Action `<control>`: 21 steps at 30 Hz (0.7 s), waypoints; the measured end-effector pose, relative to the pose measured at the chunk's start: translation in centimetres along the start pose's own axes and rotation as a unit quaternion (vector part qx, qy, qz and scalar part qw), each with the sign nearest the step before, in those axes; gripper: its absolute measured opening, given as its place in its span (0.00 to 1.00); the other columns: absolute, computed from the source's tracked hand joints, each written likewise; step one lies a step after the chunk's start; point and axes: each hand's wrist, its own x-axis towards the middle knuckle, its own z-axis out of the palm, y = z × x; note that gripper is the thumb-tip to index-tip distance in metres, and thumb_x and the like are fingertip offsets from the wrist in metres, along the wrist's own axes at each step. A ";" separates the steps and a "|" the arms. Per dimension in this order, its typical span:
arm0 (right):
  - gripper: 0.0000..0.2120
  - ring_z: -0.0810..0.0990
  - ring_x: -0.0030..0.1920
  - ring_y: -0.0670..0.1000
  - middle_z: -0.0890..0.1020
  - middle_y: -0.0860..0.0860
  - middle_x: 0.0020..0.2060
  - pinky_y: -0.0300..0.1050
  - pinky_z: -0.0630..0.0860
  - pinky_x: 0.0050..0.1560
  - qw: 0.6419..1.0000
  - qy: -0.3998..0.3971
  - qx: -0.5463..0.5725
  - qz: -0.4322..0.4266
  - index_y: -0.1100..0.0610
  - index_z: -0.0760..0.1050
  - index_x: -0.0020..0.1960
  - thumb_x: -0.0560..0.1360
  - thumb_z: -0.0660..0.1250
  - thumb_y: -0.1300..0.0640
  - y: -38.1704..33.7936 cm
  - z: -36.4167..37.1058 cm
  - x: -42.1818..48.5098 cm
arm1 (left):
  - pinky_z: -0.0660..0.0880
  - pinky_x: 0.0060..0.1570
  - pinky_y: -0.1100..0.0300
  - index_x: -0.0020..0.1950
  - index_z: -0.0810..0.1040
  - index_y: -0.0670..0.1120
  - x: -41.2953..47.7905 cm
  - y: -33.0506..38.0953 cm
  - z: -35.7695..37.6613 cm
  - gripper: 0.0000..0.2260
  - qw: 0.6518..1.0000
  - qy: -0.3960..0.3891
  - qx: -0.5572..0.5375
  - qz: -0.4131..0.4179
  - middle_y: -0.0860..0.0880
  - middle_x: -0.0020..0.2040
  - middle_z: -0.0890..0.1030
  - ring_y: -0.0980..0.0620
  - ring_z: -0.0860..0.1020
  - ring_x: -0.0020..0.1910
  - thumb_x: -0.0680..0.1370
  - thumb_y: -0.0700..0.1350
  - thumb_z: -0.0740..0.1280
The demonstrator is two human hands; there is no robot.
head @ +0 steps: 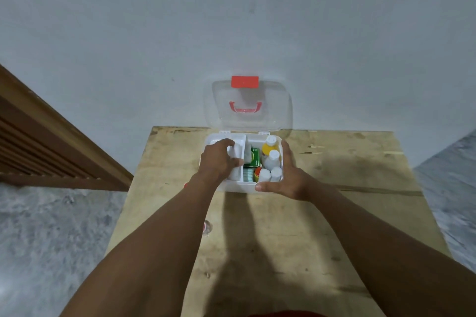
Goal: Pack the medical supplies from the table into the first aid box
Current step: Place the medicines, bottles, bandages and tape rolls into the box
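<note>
The box (239,187) sits right between the two hands, at the far side of the table (283,239). The left hand (219,159) reaches into the box's left part. Its fingers curl over a white tray (239,141) and its thumb presses the tray's edge, so it grips the tray. The right hand (288,177) is at the box's near right corner. Its fingers lie flat along the right wall and its thumb presses on the front wall.

The box is white, smooth plastic with round corners. Its lid (273,110) is clear and stands open behind the hands, against the wall (231,20). The lid has a red latch (244,81) and a red handle (245,107).

Between the hands, the right part of the box is full. A yellow bottle (269,148) with a white cap is at the back, by the right fingertips. Three white bottles (272,159) stand in front of it. A green pack (254,156) stands just beside the left thumb. A pale green roll (248,176) and a small red and yellow thing (257,172) are nearer the front.

The table is rough, pale wood with stains. A small clear thing (207,227) lies on it beside the left forearm; what it is cannot be told.
</note>
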 end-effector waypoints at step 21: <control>0.71 0.64 0.74 0.50 0.50 0.44 0.78 0.56 0.67 0.72 1.000 0.003 0.010 -0.021 0.36 0.27 0.73 0.54 0.80 0.33 0.1 -0.2 0.3 | 0.77 0.48 0.56 0.65 0.78 0.46 -7.6 -6.3 -2.6 0.18 0.961 0.270 -0.051 0.025 0.47 0.54 0.78 0.53 0.79 0.43 0.78 0.52 0.69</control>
